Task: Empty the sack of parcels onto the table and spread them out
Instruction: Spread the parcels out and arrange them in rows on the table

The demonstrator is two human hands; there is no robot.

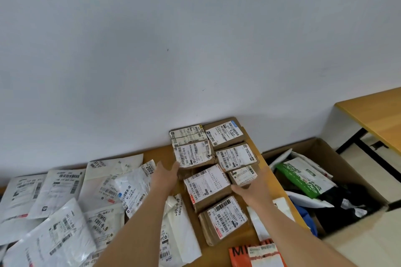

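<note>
- Wooden table (161,154) stands against a white wall (173,39) and is covered in parcels.
- Brown cardboard boxes with white shipping labels sit packed in a block on the table's right half, touching or nearly touching each other.
- Left hand (165,174): fingers straight, fairly wide, fingertips against the left edge of the crumpled box (193,154) marked 502-602-12-015. No curl visible; it touches, does not grip.
- Right hand (252,188): reaches in from the right, fingers against the right side of the box marked 6A2 L714-00 (206,186) and just under the small box (242,174). Cannot tell whether the fingers wrap an edge or only press.
- Two more boxes lie at the far end by the wall: back left box (187,133) and back right box (224,133). The box marked 507-P802 (235,157) is just in front of them.
- Nearest box (223,219) lies between the two forearms.
- White poly mailers (63,193) cover the table's left half, overlapping in a loose heap.
- An orange mailer (256,254) lies at the near right edge of the table.
- No sack is identifiable. An open cardboard carton (321,149) sits on the floor right of the table and holds more bags, one of them a green-and-white bag (303,178).
- A second wooden table (375,112) is at far right.
</note>
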